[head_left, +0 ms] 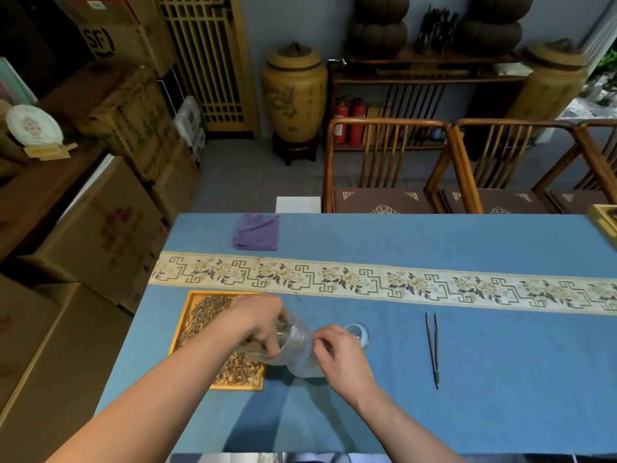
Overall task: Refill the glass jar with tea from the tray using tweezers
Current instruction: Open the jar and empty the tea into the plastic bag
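Behind your blue desk one carton reads "SF". You have one tray, one tweezers lying apart, one glass jar tilted; left hand fingers grip it, right hand seemingly pinches its rim.

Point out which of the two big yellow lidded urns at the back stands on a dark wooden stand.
The left urn, beside the lattice screen, sits on a dark stand. The right urn, past the console table, shows no stand; its base is hidden.
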